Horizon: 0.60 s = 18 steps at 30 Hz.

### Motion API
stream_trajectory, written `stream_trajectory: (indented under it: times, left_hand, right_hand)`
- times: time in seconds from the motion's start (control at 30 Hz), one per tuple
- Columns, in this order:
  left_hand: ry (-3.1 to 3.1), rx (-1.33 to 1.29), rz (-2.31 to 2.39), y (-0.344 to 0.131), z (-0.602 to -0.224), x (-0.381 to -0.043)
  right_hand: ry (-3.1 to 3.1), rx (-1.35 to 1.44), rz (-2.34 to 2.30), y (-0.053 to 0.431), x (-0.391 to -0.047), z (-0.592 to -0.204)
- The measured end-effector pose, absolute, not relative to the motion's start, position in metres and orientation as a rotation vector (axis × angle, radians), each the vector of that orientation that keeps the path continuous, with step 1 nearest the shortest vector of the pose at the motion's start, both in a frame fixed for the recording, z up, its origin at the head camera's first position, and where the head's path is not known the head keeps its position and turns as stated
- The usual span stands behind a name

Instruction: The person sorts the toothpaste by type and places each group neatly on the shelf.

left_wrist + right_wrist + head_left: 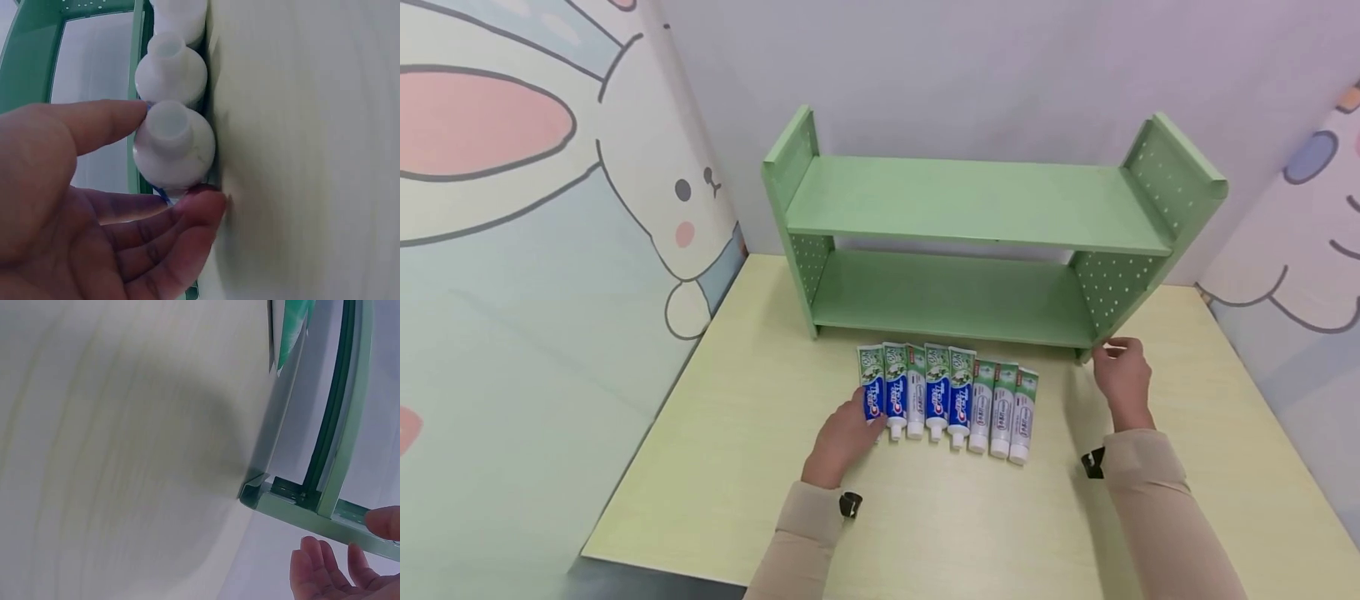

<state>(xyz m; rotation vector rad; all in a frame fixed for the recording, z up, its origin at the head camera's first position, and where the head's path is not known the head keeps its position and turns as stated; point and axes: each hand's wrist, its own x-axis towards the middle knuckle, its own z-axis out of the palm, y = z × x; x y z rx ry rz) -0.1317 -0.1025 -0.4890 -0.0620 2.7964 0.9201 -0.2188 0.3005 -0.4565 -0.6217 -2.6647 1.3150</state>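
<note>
A row of several toothpaste tubes lies side by side on the table, caps toward me. Some are blue and green [936, 387], others silver and green [1002, 410]. At the leftmost toothpaste tube [872, 383], my left hand [844, 437] pinches its sides near the cap; the left wrist view has the thumb on one side of the white cap [172, 147] and the fingers curled on the other. My right hand [1125, 379] grips the lower front corner of the green two-tier shelf [955, 292], thumb and fingertips on either side of its end panel [294, 509].
The shelf stands at the back of the pale wooden table [737, 417], close behind the tubes. Its perforated end panels rise above the upper tier [977, 200]. Walls with cartoon pictures [550, 317] border the table at left and right.
</note>
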Motion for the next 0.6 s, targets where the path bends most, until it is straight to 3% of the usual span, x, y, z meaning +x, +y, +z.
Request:
stream_trajectory:
  times: [0.6]
  left_hand:
    - [2.810, -0.118, 1.017, -0.0941, -0.4891, -0.1274]
  right_hand:
    - [-2.668, -0.626, 1.339, 0.3031, -0.2280, -0.4535]
